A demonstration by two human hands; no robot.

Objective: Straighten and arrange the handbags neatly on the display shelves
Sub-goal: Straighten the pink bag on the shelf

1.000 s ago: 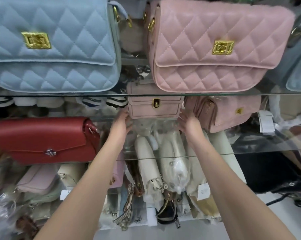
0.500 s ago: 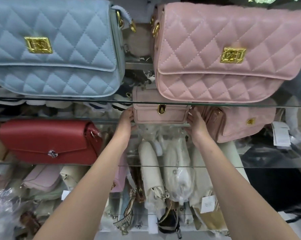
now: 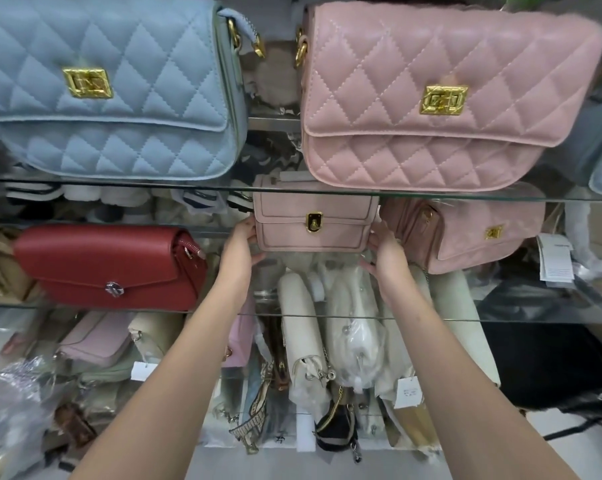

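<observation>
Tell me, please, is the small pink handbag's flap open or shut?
Shut: the small pink handbag shows its flap flat under the gold clasp.

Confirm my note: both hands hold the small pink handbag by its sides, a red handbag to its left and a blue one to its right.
Wrong colour: in the head view the quilted handbag to its right is pink, not blue. The left hand and right hand do hold the small pink handbag by its sides, red handbag at left.

Blue quilted bag (image 3: 102,91) is cropped at the left edge.
</observation>
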